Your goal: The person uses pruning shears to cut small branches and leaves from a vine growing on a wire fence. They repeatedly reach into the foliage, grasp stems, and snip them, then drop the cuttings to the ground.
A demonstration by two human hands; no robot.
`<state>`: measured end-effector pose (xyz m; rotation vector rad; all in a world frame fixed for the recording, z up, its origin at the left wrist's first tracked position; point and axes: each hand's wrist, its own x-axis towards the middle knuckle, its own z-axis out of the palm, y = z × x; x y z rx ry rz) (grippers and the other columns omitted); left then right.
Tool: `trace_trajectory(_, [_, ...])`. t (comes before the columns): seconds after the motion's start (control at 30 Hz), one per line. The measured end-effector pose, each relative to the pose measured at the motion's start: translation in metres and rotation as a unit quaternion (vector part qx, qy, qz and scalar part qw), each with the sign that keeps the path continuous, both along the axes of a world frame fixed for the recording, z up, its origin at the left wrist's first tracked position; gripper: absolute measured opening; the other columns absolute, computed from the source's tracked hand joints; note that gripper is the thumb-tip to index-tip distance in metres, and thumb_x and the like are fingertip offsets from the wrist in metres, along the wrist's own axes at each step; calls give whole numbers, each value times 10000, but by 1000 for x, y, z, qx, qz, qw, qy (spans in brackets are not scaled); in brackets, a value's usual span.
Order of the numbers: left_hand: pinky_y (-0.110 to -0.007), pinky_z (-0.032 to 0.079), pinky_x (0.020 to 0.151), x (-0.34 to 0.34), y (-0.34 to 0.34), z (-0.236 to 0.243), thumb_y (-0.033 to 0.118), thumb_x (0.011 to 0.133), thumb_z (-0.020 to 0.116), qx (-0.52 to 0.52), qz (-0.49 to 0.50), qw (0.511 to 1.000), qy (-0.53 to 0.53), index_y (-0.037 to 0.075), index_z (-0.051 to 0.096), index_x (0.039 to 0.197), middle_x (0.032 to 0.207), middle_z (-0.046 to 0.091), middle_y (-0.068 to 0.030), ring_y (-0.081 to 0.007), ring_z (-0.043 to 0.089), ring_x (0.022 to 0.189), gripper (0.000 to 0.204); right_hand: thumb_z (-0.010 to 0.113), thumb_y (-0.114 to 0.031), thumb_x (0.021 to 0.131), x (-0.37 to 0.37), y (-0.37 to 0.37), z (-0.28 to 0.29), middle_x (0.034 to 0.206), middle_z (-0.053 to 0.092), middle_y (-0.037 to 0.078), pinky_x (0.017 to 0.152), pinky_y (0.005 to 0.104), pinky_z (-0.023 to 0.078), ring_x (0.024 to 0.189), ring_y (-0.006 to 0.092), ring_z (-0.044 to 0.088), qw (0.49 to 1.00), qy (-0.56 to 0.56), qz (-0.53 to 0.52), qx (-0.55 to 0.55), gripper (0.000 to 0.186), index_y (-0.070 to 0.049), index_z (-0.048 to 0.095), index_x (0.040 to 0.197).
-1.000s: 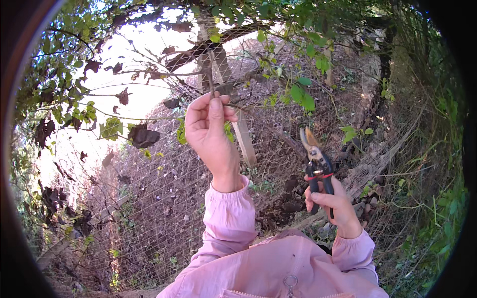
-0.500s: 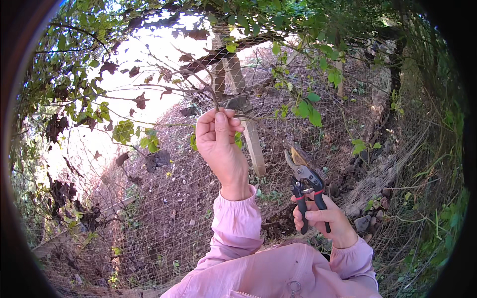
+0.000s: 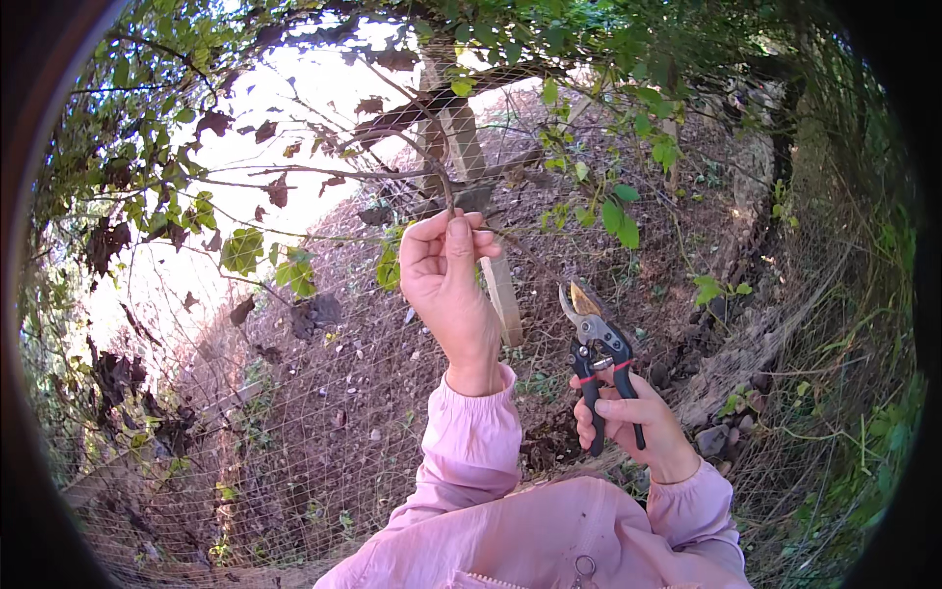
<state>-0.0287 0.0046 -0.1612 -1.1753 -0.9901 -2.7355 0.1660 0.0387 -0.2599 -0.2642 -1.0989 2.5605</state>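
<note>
- Head view, left hand: your left hand point(image 3: 451, 270) was raised near the middle of the field, its palm side toward you; the thumb and fingertips were pinched together on a thin brown stem point(image 3: 448, 187), and the remaining fingers were curled.
- Head view, stem: the stem rose from your pinch and bent toward the upper left, where it ran among other bare twigs in front of the bright background.
- Head view, right hand: your right hand point(image 3: 643, 422) lay lower and to the right, well apart from the left; its fingers were closed around the handles of a pair of pruning shears point(image 3: 601, 358), with the thumb across them.
- Head view, shears: the tool was held upright, slightly tilted to the left; its black handles with red bands were spread, and its blades were parted, tips upward, below and to the right of the pinched stem.
- Head view, foliage: a yellow-green leaf point(image 3: 241, 251) and a dark withered leaf point(image 3: 316, 314) hung to the left of your left hand; a cluster of green leaves point(image 3: 620, 222) hung to its right.
- Head view, surroundings: wire netting point(image 3: 324, 412) spread across a slope strewn with litter; a pale wooden post point(image 3: 505, 304) leaned behind your left hand, and grey stones point(image 3: 713, 440) lay just beyond your right wrist.
- Head view, clothing: pink sleeves point(image 3: 469, 442) were gathered at both wrists.
</note>
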Motion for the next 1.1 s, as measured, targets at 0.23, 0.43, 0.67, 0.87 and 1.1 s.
trace_trajectory(0.23, [-219,509,576,-2,-2,-1,68,909,566,6,-3,1000,-9,3,535,963,850,642,-98,-94,593,643,90,595,-112,788,-8,0,1,825,582,120,647,371,499,692,202,579,998,-17,-34,54,449,58,453,1179])
trace_trajectory(0.43, [-213,506,566,-2,-1,0,62,905,571,12,-11,1000,-15,1,544,953,846,643,-98,-92,589,629,82,596,-103,792,-10,0,0,828,584,114,641,366,499,693,195,580,998,-16,-40,56,445,56,451,1181])
trace_trajectory(0.67, [-218,514,558,-2,1,-2,59,902,571,27,-25,999,-15,-5,543,961,843,637,-109,-94,585,621,91,585,-79,798,-10,1,0,840,589,100,651,353,502,707,185,578,999,-2,-22,28,430,39,451,1189])
trace_trajectory(0.87, [-218,514,550,-1,1,-2,67,903,574,12,-22,1000,-12,-8,541,962,842,632,-110,-92,582,620,101,602,-127,797,-15,0,3,791,569,113,605,356,484,650,194,566,997,-12,-60,43,471,71,433,1189])
trace_trajectory(1.1, [-217,514,549,1,3,-3,76,905,574,1,-19,1000,-11,-7,542,957,839,628,-102,-91,581,623,103,617,-100,843,-15,-2,0,712,534,54,480,277,424,550,122,506,994,-36,-94,48,309,11,486,1100])
